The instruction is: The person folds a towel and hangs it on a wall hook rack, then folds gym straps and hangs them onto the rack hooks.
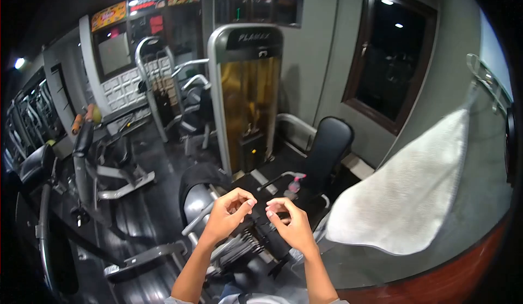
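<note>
Grip: left hand, right hand stood half-curled, nothing visibly held; I judged even spacing, clear of white cloth, best.

The left hand, right hand and forearms are bare; light grey sleeve edges and a greyish garment show at the lower border.

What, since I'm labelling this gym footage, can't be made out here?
Head view:
Left hand: its palm, and anything small in it, hidden by the hand itself.
Pink-topped bottle: any lettering, too small and blurred.
Window: the outside, hidden by darkness and reflections.
White cloth: covers whatever is behind it.
</note>
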The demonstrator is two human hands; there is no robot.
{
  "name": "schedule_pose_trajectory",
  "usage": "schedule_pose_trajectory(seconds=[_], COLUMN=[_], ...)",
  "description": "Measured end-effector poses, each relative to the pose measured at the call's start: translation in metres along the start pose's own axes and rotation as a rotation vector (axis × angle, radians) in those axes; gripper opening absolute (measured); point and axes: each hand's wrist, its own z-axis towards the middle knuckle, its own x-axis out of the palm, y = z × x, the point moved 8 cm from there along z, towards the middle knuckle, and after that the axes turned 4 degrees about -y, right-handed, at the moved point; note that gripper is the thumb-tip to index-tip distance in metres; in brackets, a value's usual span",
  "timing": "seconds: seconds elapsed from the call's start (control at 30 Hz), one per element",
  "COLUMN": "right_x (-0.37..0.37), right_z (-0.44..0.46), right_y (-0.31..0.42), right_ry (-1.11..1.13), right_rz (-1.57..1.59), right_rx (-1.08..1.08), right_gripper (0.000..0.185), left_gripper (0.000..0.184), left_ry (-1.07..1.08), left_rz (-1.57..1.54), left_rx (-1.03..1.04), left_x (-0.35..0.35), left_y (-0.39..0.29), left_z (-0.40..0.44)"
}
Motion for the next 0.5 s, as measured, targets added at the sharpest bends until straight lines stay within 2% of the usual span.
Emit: schedule_pose_trajectory(seconds=[0.1,0.2,0.27,0.33,0.4,0.43,0.5], right_x=[0.044,0.084,0.102,0.112,0.116,0.115,0.111], right_z=[0.006,0.002,-0.004,-0.012,-0.016,-0.016,-0.018], right_y=[-0.033,-0.070,-0.094,-0.110,-0.114,-0.113,-0.114], right_ry=[0.095,0.219,0.238,0.249,0.256,0.259,0.231], right_rz=[0.005,-0.136,-0.253,-0.314,-0.375,-0.369,-0.332], right_rx=[0.054,0.091,0.058,0.041,0.027,0.022,-0.001], right_gripper=[0.023,0.031,0.038,0.041,0.046,0.049,0.054], left_gripper=[0.013,0.014,0.011,0.022,0.042,0.056,0.060], left_ry=[-0.089,-0.121,-0.112,-0.116,-0.129,-0.105,-0.080], left_rz=[-0.016,-0.039,0.061,0.313,0.392,0.392,0.413], left_rx=[-0.098,-0.242,-0.305,-0.108,-0.082,-0.206,-0.214], left_x=[-0.041,-0.070,-0.082,-0.092,-0.092,-0.093,-0.088], left_y=[0.039,0.092,0.124,0.146,0.162,0.172,0.179], left_z=[-0.016,-0.029,-0.037,-0.040,-0.045,-0.048,-0.049])
